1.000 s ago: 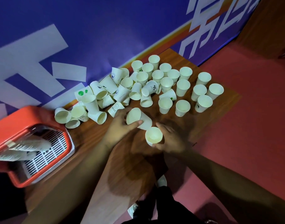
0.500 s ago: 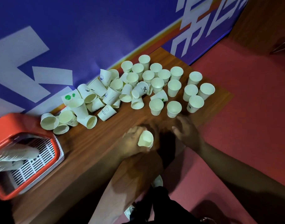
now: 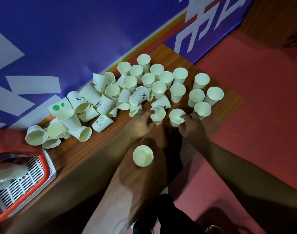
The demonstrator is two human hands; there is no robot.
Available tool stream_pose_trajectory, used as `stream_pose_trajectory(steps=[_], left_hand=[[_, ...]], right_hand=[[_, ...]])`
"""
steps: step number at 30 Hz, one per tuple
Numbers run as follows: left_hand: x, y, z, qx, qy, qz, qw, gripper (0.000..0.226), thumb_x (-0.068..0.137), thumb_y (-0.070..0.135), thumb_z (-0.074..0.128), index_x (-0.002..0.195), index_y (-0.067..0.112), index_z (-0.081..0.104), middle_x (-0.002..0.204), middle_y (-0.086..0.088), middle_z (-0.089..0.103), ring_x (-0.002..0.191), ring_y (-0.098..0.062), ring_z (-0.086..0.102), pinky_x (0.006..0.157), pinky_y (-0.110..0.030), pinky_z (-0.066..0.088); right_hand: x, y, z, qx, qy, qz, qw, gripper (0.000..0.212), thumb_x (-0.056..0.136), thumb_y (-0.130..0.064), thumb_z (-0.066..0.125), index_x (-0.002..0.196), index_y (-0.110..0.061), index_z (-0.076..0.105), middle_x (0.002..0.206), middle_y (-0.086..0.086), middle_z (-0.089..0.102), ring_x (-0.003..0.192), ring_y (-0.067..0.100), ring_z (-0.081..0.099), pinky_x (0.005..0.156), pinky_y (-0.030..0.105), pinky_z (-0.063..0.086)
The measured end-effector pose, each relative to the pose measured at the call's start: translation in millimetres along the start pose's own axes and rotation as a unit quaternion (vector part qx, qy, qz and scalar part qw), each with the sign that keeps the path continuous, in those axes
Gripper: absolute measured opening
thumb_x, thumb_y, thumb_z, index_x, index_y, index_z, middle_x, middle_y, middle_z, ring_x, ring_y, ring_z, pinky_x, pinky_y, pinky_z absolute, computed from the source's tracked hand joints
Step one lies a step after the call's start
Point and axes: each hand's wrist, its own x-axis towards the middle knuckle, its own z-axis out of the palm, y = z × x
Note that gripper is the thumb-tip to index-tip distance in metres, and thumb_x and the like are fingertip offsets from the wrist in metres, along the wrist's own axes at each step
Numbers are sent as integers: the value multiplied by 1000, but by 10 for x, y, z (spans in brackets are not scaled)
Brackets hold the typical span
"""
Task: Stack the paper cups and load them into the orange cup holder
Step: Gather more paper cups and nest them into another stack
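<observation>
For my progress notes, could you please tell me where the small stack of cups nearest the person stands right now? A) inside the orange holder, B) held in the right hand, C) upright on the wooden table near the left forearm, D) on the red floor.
C: the stack of cups stands free and upright on the wooden table, while the left hand and right hand each reach a cup farther back.

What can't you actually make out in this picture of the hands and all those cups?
- Orange cup holder: cut off by the head view's left edge; the stacks inside are motion-blurred, so uncountable.
- Left hand and right hand: fingers touch cups, but dim light hides whether they grip.
- Near cup: whether it is one cup or a nested stack.
- Small prints on the tipped cups: mostly too small.
</observation>
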Motion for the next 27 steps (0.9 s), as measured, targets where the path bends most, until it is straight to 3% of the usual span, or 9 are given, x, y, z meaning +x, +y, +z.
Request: stream_pose_trajectory(steps=[5,11,15,17,19,20,22,24,27], left_hand=[[346,24,152,53,-45,-32,997,54,94,23,62,143,10,46,123,-23,63,113,-36,60,94,-39,48],[402,-119,225,79,-69,-49,993,45,92,13,60,136,4,53,129,-19,62,119,-32,58,99,-37,47],[358,-217,197,57,-22,-28,998,45,87,16,71,130,7,59,124,-15,65,114,-30,61,95,-33,46],[289,-250,128,28,16,-17,999,35,85,19,74,117,9,65,112,-12,70,102,-27,65,86,-34,51],[191,-276,16,-9,59,0,998,25,83,19,77,104,10,67,102,-9,70,93,-24,65,80,-35,51],[127,-298,-47,-29,76,6,997,21,83,19,77,98,10,66,99,-8,69,90,-22,64,80,-36,51],[-27,-381,-168,-74,88,-2,993,20,83,24,78,90,11,64,97,-4,67,87,-18,62,79,-35,50],[-194,-482,-267,-107,91,-21,990,23,83,28,78,87,12,62,95,-4,65,86,-18,61,77,-35,49],[-470,-625,-393,-139,107,-49,983,27,82,29,79,80,12,59,91,-3,61,83,-18,58,72,-29,46]], right_hand=[[78,89,48,-59,-14,-15,998,12,85,-10,62,91,-3,69,92,17,57,75,29,59,65,25,39],[122,185,100,-102,-41,-22,994,19,89,-10,59,105,-10,70,102,13,58,83,24,59,70,26,42],[111,205,115,-147,-35,-46,987,6,78,-1,73,84,-3,72,87,17,64,72,28,63,66,31,55],[66,171,85,-175,-38,-93,980,12,68,1,82,77,-1,74,79,17,68,68,31,62,62,34,55],[-21,106,37,-231,-46,-148,960,13,67,0,82,79,-2,75,79,13,69,75,35,60,69,38,51],[-70,56,-8,-208,-28,-142,967,14,69,-1,81,81,-5,75,86,12,68,84,37,60,75,41,49],[-164,-130,-180,-14,23,-51,998,14,73,-9,79,82,-15,71,109,11,57,104,31,54,85,37,46],[-261,-327,-312,128,25,3,991,11,78,-17,75,83,-21,66,124,10,50,115,23,49,90,27,40],[-444,-667,-445,245,8,-22,969,18,76,-13,76,78,-20,59,132,9,47,130,18,43,100,24,39]])
